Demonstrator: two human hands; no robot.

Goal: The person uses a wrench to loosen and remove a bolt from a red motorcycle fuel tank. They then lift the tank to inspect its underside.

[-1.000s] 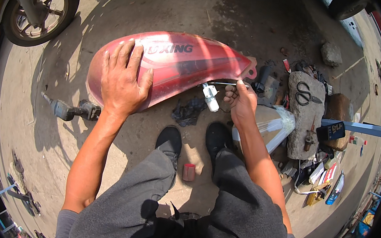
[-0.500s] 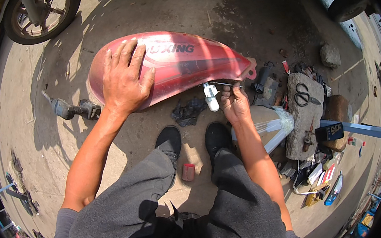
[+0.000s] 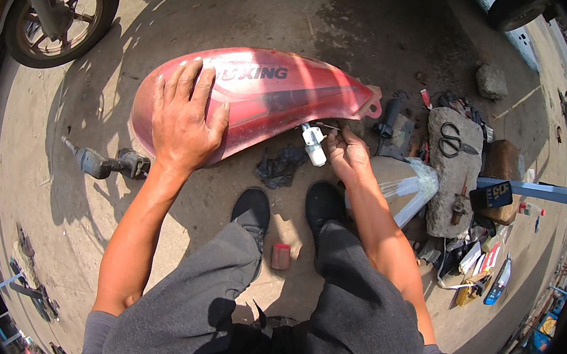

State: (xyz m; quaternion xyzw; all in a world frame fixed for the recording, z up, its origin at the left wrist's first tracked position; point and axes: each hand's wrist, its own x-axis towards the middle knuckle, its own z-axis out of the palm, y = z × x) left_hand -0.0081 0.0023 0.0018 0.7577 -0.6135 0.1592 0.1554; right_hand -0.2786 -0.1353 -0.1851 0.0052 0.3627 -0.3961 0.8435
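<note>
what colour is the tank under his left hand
Red, with darker stripes; the fuel tank shows best in the head view.

Red motorcycle fuel tank (image 3: 271, 99) lies on its side on concrete, twelve o'clock of the feet. White valve fitting (image 3: 314, 145) hangs at its lower edge.

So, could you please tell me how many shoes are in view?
2: the left shoe and the right shoe, both black, side by side on the ground just below the red tank. None seems hidden.
</note>
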